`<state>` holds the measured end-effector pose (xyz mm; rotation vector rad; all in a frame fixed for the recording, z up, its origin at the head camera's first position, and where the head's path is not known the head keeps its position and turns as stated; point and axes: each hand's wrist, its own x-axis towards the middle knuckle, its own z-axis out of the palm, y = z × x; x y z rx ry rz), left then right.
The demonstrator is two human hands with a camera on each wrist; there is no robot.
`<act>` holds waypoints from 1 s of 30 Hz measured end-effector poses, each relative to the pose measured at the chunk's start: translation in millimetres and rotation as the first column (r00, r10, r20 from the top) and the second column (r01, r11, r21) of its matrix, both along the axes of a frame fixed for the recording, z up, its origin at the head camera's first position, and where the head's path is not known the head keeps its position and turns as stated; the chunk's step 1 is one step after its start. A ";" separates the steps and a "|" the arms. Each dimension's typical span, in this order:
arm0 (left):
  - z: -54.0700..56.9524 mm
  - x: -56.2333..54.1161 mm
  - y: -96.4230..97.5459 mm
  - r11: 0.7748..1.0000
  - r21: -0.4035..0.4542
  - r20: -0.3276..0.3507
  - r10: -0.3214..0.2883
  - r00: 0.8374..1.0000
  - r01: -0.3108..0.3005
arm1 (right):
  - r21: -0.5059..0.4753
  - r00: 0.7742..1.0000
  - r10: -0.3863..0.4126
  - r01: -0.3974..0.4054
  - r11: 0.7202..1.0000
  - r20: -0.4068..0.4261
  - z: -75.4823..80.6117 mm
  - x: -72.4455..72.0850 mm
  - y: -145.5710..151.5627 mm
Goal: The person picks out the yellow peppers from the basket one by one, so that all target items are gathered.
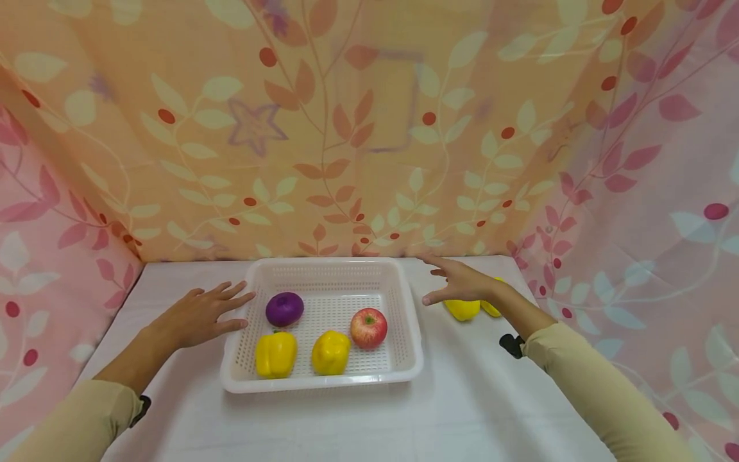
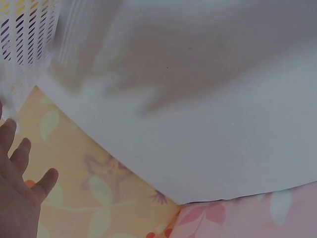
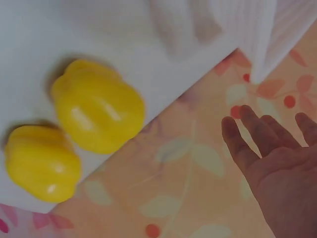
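Note:
A white perforated plastic basket (image 1: 323, 385) sits on the table in the head view. In it lie a round purple onion-like vegetable (image 1: 284, 309), a yellow bell pepper (image 1: 276, 355), a second yellow pepper (image 1: 331, 353) and a red apple (image 1: 368, 328). My left hand (image 1: 202, 316) hovers at the basket's left rim, fingers spread and holding nothing. On the other side my right hand (image 1: 458, 280) is raised beside the right rim, fingers extended and empty. Below it, partly hidden by the hand and forearm, are two yellow peppers, a larger one (image 3: 99, 111) and a smaller one (image 3: 42, 163).
A white cloth (image 1: 323, 423) covers the table. Behind it hangs an orange leaf-patterned curtain (image 1: 323, 128), with pink patterned cloth (image 1: 646, 212) at the sides. Dark wrist devices (image 1: 510, 345) show at both sleeves.

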<state>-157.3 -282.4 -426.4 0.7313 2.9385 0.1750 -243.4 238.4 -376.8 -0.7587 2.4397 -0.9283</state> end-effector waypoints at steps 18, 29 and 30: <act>-0.3 -1.4 0.1 1.000 0.008 0.009 0.008 1.000 -0.008 | 0.018 0.975 0.191 -0.195 0.981 0.115 -11.7 6.5 -86.8; -1.0 -0.3 -1.0 1.000 0.007 0.002 0.007 1.000 -0.007 | 0.079 0.947 0.255 -0.274 0.958 0.195 -27.1 18.9 -124.9; -1.1 -0.3 -0.9 1.000 0.008 0.003 0.008 1.000 -0.008 | 0.082 0.944 0.263 -0.284 0.955 0.201 -28.2 19.9 -127.7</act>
